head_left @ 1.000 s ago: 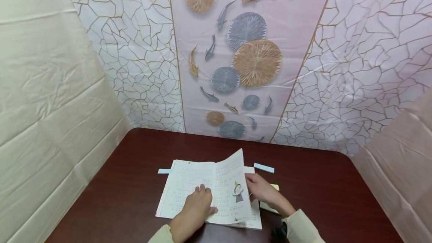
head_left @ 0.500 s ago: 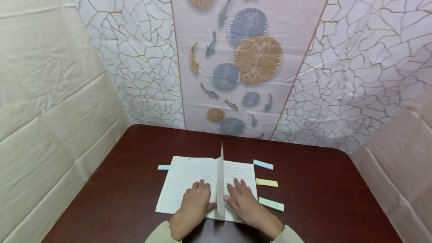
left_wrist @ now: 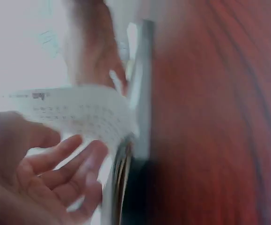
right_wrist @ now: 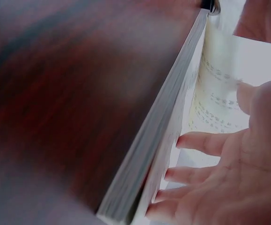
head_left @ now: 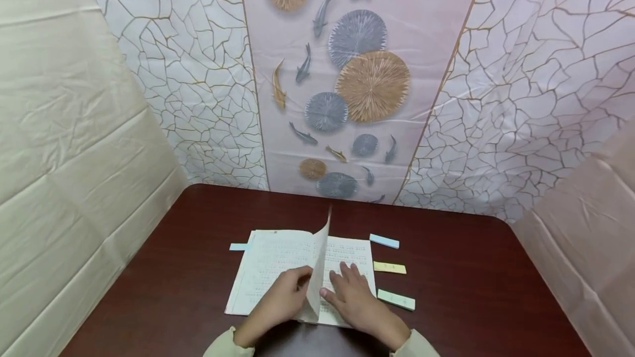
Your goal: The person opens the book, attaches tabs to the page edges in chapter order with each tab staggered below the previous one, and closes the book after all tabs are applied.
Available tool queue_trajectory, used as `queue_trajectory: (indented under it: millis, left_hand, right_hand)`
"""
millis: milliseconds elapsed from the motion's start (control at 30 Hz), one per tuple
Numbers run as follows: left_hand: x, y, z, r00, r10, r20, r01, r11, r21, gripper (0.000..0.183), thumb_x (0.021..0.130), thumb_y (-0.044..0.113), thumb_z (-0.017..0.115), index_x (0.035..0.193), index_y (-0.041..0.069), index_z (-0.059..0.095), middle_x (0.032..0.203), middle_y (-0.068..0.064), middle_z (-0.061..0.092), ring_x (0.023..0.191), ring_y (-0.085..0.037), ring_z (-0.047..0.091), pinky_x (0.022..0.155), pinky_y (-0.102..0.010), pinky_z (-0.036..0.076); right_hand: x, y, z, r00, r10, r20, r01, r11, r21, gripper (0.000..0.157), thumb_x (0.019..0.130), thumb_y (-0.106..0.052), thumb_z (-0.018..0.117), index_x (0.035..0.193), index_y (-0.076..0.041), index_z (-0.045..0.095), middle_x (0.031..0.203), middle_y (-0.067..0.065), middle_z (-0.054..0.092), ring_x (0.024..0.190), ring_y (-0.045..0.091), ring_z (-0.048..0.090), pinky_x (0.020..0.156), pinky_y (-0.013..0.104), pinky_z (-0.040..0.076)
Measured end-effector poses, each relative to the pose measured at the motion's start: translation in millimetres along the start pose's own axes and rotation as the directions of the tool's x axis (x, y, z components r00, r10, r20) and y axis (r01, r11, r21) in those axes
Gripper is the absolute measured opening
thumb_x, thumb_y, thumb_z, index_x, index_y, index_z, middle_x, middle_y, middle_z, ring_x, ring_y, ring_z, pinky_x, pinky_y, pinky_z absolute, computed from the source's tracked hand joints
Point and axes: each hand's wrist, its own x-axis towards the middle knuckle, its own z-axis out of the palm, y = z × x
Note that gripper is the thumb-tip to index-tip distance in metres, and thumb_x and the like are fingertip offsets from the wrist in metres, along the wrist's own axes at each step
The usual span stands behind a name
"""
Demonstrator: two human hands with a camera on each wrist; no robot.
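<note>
An open book with printed pages lies on the dark red table. One page stands up from its middle, bowed. My left hand is over the left page, its loosely bent fingers at the standing page's left side. In the left wrist view, the fingers are spread and slightly bent near the curved page; contact is hard to tell. My right hand rests on the right page with fingers extended. The right wrist view shows that hand beside the book's thick page edge.
A pale blue strip sticks out past the book's left edge. To the right lie a blue strip, a yellow strip and a green strip. Patterned cloth hangs behind the table.
The page has swung up from leaning right to standing. My right hand has moved from the book's right edge onto the right page. The left hand has turned toward the standing page.
</note>
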Motion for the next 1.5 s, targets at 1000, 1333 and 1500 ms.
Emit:
queue_trajectory:
  millis: [1000,1333,1500]
  left_hand:
    - [-30.3,0.7,-121.0,0.911,-0.297,-0.285,0.350,0.924,0.153,0.013,0.095,0.018,0.078,0.084,0.010,0.079,0.063,0.004,0.069,0.058,-0.018,0.067,0.055,-0.029,0.054]
    - [-38.6,-27.6,-113.3,0.898,-0.334,-0.286,0.423,0.835,0.352,0.025,0.095,0.022,0.079,0.071,0.016,0.072,0.058,0.003,0.061,0.052,-0.013,0.055,0.053,-0.029,0.041]
    - [-35.9,-39.6,-108.5,0.902,-0.331,-0.277,0.421,0.817,0.393,0.026,0.094,0.020,0.080,0.070,0.015,0.072,0.061,0.004,0.058,0.055,-0.014,0.051,0.054,-0.029,0.040]
  right_hand:
    - [2,0,5.2,0.999,-0.042,0.007,0.042,0.954,-0.297,0.076,0.094,-0.044,0.076,0.151,0.001,0.053,0.159,0.036,0.039,0.148,0.058,0.033,0.116,0.068,0.035]
    - [2,-8,4.1,0.998,0.054,0.017,-0.046,0.947,-0.318,0.074,0.094,-0.046,0.076,0.151,-0.005,0.053,0.163,0.029,0.038,0.150,0.054,0.033,0.114,0.075,0.031]
    - [2,-7,3.4,0.999,0.046,0.007,-0.041,0.939,-0.341,0.074,0.094,-0.047,0.075,0.152,-0.005,0.053,0.163,0.028,0.038,0.150,0.053,0.034,0.113,0.074,0.032]
